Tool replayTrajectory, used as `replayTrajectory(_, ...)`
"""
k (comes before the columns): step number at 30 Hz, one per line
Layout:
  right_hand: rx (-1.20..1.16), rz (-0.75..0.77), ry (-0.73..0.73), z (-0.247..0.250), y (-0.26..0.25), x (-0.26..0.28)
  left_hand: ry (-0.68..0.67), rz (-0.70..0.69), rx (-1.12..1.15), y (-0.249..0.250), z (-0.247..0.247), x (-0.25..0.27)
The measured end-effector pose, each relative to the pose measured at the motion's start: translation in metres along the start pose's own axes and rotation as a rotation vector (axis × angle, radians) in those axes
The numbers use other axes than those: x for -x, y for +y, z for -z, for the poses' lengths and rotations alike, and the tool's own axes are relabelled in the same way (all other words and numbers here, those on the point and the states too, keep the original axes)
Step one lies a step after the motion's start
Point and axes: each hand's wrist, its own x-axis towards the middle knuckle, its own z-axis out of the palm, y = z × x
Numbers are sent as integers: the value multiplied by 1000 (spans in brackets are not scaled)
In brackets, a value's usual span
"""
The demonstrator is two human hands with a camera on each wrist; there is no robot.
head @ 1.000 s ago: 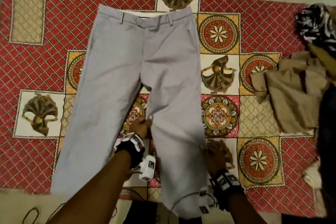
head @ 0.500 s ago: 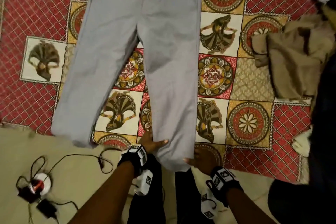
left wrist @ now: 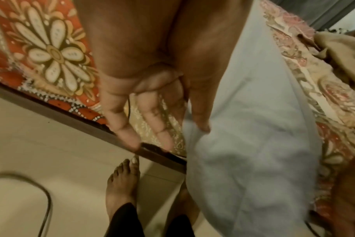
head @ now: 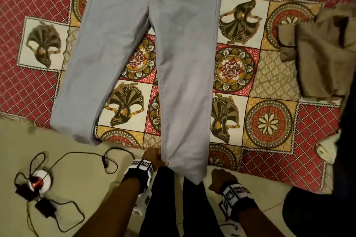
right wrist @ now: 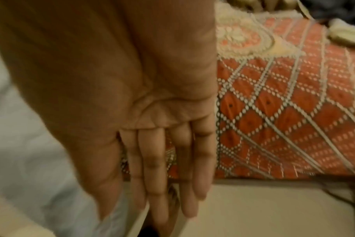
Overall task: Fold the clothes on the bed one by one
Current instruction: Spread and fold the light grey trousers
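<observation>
Grey trousers (head: 183, 63) lie flat on the patterned bedspread (head: 269, 82), legs pointing toward me. The right leg's hem hangs over the bed edge. My left hand (head: 154, 157) is at that hem's left edge. In the left wrist view its thumb (left wrist: 201, 126) pinches the bunched grey fabric (left wrist: 243, 144), and the other fingers are straight. My right hand (head: 221, 178) is just right of the hem. In the right wrist view its fingers (right wrist: 152, 200) are straight, and the thumb lies against the fabric's edge (right wrist: 30, 160).
A crumpled tan garment (head: 323, 54) lies on the bed's right side, with a white cloth (head: 327, 150) below it. On the floor at left are a round device (head: 39, 181), a black adapter (head: 45, 209) and loose cables. My bare foot (left wrist: 121, 184) stands by the bed edge.
Both hands slid down the right trouser leg from mid-leg to the hem at the bed edge. The head view tilted down toward the floor.
</observation>
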Motion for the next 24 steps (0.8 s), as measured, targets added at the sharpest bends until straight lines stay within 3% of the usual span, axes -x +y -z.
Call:
replayTrajectory(2, 78, 64, 51, 20, -7, 17, -83, 9, -265, 4, 9, 4)
replayTrajectory(4, 8, 208, 227, 45, -20, 30, -9, 17, -429, 15, 24, 11)
replayTrajectory(7, -115, 400, 697, 84, -46, 23, 470, -109, -374, 51, 57, 20)
replayTrajectory(9, -27, 563, 945, 107, -67, 5, 772, -414, -303, 79, 70, 10)
replayTrajectory(11, 94, 549, 904, 128, -78, -20, 752, -600, -358, 102, 81, -17)
replayTrajectory(12, 119, 510, 874, 137, -78, -33, 659, -590, -422, 108, 88, -35)
replayTrajectory(14, 173, 423, 837, 145, -64, -50, 556, -461, -522, 103, 104, -64)
replayTrajectory(16, 200, 339, 839, 144, -43, -57, 585, -376, -564, 82, 125, -84)
replayTrajectory(20, 4, 151, 901, 147, -31, -39, 617, -295, -490, 51, 178, -84)
replayTrajectory(22, -84, 172, 985, 169, -39, -30, 654, -375, -505, 57, 208, -76)
replayTrajectory(24, -78, 260, 1019, 212, -59, -29, 712, -550, -560, 77, 237, -70)
